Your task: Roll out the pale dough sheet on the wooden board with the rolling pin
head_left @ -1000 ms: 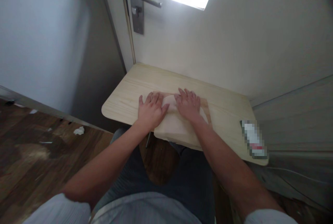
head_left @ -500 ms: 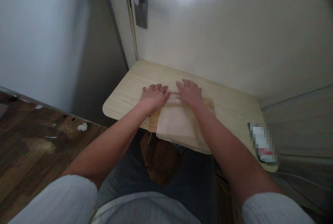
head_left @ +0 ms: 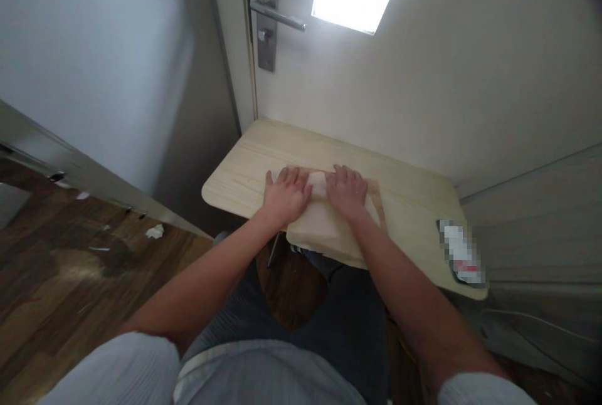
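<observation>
A soft-looking, pale beige sheet [head_left: 324, 229] lies on a thin brown wooden board [head_left: 377, 195] on a small light-wood table. Its near end droops over the front edge of the table; whether it is cloth or paper, I cannot tell. My left hand [head_left: 286, 195] rests palm down on the far left part of the sheet, fingers stretched forward. At the far right part, my right hand [head_left: 347, 192] is also laid flat, fingers pointing away from me. A narrow strip of sheet shows between the two hands. Both hands hide the sheet's far corners.
The table [head_left: 409, 204] stands against a white door with a metal handle [head_left: 279, 16]. A blurred-out flat object [head_left: 461, 251] lies at the table's right end. White scraps [head_left: 155, 231] are on the wooden floor at left. A cable [head_left: 531, 314] runs at right.
My view has tilted up, so the door and table sit lower in the picture. Both hands remain flat, and the sheet now shows up to the board's far edge between them.
</observation>
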Demonstrator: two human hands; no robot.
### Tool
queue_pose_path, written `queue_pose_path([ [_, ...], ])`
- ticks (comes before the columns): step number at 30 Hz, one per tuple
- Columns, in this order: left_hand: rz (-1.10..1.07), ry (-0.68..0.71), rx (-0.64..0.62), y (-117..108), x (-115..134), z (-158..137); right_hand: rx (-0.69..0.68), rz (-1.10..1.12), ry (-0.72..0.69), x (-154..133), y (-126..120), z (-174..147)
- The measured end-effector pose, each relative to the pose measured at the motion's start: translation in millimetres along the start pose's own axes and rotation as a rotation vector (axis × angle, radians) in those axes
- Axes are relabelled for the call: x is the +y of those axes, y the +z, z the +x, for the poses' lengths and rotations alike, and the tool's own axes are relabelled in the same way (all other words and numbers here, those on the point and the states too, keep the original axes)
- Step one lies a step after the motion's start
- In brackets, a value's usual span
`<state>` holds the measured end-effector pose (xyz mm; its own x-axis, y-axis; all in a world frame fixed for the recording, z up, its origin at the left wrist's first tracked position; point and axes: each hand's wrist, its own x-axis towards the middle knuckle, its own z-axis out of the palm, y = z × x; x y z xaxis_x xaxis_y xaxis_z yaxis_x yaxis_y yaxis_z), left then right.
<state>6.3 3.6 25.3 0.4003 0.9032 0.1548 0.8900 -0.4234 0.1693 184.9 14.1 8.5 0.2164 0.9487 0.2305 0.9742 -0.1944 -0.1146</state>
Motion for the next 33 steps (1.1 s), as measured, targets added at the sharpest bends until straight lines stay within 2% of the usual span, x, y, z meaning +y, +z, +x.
queue_pose_path([
  [5,-0.038,-0.039,0.014,-1,18,-21,-0.072,-0.025,-0.12,17,-5,-24],
  [8,-0.068,-0.053,0.001,0,28,-14,-0.124,-0.016,-0.131,23,-5,-21],
  [11,-0.076,-0.081,0.018,3,32,-1,-0.088,-0.033,-0.103,21,-4,-12],
  [14,-0.052,-0.087,0.034,7,29,9,-0.04,-0.032,-0.089,16,-1,-2],
  [19,-0.028,-0.068,0.022,11,19,24,-0.041,-0.01,-0.078,10,0,14],
  [26,-0.049,-0.055,-0.039,15,6,55,-0.135,0.033,-0.06,4,-5,37],
  [33,-0.075,-0.051,-0.073,19,-3,79,-0.162,0.041,-0.084,3,0,58],
])
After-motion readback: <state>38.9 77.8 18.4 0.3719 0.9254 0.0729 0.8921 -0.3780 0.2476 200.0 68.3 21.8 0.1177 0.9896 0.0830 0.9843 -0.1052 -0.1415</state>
